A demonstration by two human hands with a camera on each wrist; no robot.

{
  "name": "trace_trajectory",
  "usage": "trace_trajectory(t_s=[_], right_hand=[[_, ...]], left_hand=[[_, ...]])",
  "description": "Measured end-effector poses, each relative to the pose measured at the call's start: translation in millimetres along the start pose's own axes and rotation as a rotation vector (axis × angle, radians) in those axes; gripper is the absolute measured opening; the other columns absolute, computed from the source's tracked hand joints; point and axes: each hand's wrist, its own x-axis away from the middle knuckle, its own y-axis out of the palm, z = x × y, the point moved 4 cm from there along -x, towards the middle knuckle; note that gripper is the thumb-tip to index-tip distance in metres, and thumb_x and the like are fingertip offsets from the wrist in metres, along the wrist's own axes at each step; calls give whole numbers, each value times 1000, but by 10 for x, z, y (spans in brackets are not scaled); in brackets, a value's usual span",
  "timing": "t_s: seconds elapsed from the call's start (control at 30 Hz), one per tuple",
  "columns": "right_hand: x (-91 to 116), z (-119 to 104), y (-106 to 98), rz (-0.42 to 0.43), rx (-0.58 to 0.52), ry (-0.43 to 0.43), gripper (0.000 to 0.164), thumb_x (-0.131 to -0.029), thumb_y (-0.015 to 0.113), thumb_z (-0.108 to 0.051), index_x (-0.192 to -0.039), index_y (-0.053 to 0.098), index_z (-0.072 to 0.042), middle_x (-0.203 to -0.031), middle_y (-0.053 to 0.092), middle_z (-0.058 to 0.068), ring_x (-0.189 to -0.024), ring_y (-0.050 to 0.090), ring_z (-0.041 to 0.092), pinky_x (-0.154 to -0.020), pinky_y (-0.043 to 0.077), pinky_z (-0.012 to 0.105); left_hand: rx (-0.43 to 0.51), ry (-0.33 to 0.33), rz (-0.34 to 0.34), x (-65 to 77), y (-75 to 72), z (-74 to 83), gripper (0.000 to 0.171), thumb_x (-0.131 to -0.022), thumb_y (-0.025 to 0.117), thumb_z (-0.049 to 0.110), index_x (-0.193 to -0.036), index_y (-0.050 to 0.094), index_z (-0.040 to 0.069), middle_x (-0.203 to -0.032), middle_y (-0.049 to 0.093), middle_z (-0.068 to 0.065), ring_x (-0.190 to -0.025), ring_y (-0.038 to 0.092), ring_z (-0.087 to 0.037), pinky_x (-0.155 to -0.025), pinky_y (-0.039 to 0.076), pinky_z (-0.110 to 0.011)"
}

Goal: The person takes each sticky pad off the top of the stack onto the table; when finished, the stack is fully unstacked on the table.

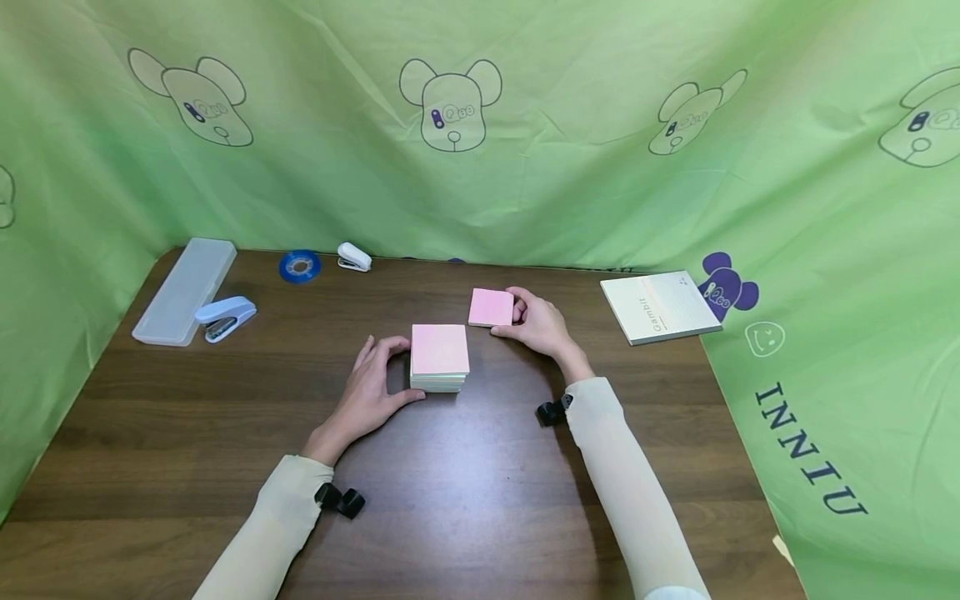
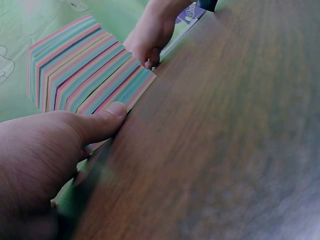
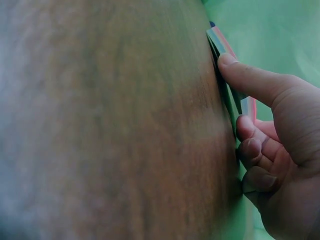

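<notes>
A tall stack of sticky note pads (image 1: 439,350), pink on top with striped coloured sides, stands mid-table. My left hand (image 1: 367,398) grips it from the left, thumb at the near lower edge and fingers at the far left side. In the left wrist view the thumb presses low against the striped layers (image 2: 85,70). Behind and right of the stack is a thin pink sticky note pad (image 1: 491,307). My right hand (image 1: 540,325) pinches this pad at its right side, thumb along the near edge. In the right wrist view the pad's layered edge (image 3: 222,40) sits close over the table.
At the back left are a translucent plastic case (image 1: 186,292), a light blue stapler (image 1: 225,317), a blue tape roll (image 1: 299,267) and a small white stapler (image 1: 354,257). A notebook (image 1: 660,307) lies back right. Green printed cloth (image 1: 555,200) hangs behind the table.
</notes>
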Motion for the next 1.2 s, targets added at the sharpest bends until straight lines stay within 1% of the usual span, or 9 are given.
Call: trace_trajectory(t_s=[0.13, 0.3, 0.37, 0.43, 0.53, 0.63, 0.83, 0.93, 1.2], right_hand=[[-70, 113, 69, -6, 66, 22, 95, -82, 98, -48, -159, 57, -9, -94, 66, -3, -80, 59, 19, -72, 46, 37], [-99, 187, 105, 3, 74, 21, 106, -80, 99, -50, -166, 49, -12, -96, 67, -3, -79, 61, 21, -72, 48, 39], [-87, 183, 105, 15, 52, 13, 102, -80, 100, -47, -164, 51, -16, -96, 66, -3, -79, 61, 20, -71, 48, 38], [-67, 177, 104, 32, 21, 7, 91, -80, 101, -43, -156, 57, -20, -95, 66, -3, -80, 61, 19, -71, 47, 37], [-17, 107, 77, 56, -19, -3, 69, -82, 101, -38, -140, 68, -21, -94, 66, -3, -82, 60, 16, -72, 47, 36], [35, -3, 28, 73, -30, -15, 57, -84, 99, -35, -133, 74, -18, -93, 67, -1, -82, 60, 16, -72, 47, 36], [137, -328, -103, 108, -20, -8, 55, -86, 96, -28, -133, 75, -11, -96, 67, 3, -86, 62, 22, -75, 49, 42], [162, -429, -131, 111, -3, 3, 54, -88, 94, -27, -136, 74, -11, -99, 65, 4, -89, 62, 24, -76, 50, 45], [93, -476, -105, 126, 30, 55, 54, -92, 90, -29, -142, 74, -14, -105, 64, 4, -94, 61, 25, -80, 52, 45]], left_hand=[[-1, -8, -4, 3, -1, 7, 85, -81, 102, 12, -147, 49, 2, -149, 64, -21, -145, 57, -38, -139, 10, -60], [-4, -16, -8, 4, 4, 17, 86, -81, 102, 12, -147, 49, 2, -149, 64, -21, -145, 57, -38, -139, 10, -59], [-6, -20, -11, 7, 7, 14, 85, -81, 102, 13, -147, 49, 3, -149, 64, -21, -146, 57, -38, -139, 10, -59], [-6, -22, -13, 8, 9, 11, 85, -81, 102, 13, -147, 49, 3, -149, 64, -21, -146, 57, -38, -139, 10, -59], [-4, -22, -13, 5, 9, 11, 85, -81, 102, 13, -147, 49, 3, -149, 64, -21, -146, 57, -38, -139, 9, -59], [-1, -18, -10, -1, 7, 13, 86, -81, 102, 13, -147, 49, 2, -149, 64, -21, -146, 57, -38, -139, 9, -58], [-1, -10, -4, -2, 13, 5, 86, -80, 102, 13, -147, 50, 2, -148, 64, -21, -145, 58, -38, -139, 10, -58], [1, -8, 1, 3, 15, -2, 86, -80, 103, 13, -147, 50, 2, -148, 64, -21, -144, 58, -39, -139, 10, -59], [2, -16, -5, 4, 2, 7, 86, -80, 102, 14, -147, 50, 2, -148, 64, -20, -145, 57, -38, -139, 10, -59]])
